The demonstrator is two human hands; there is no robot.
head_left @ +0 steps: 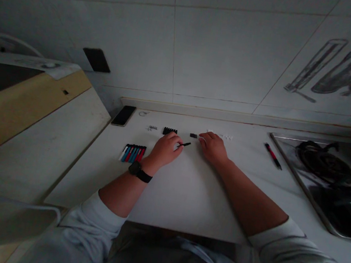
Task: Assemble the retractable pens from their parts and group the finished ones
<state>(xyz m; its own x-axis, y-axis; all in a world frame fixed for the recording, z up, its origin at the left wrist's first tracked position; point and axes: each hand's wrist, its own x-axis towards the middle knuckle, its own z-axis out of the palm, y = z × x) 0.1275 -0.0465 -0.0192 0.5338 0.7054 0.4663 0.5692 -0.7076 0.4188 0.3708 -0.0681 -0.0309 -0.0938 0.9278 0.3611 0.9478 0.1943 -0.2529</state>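
Note:
My left hand (165, 148), with a black watch on the wrist, rests on the white counter (186, 194) with fingers curled round a thin black stick-like part (186, 144) that pokes out to the right. My right hand (213, 147) lies close beside it, fingers bent down near a small black piece (193, 136); what it grips, if anything, is hidden. A row of red, blue and black pen barrels (133, 153) lies left of my left hand. A small black ribbed part (170, 130) and tiny springs (152, 128) lie behind it.
A phone (123, 115) lies at the counter's back left corner. A red and black pen (273, 155) lies to the right, near a steel gas hob (328, 183). Small white bits (225, 136) sit by the tiled wall. A lower wooden and white surface (32, 129) stands left.

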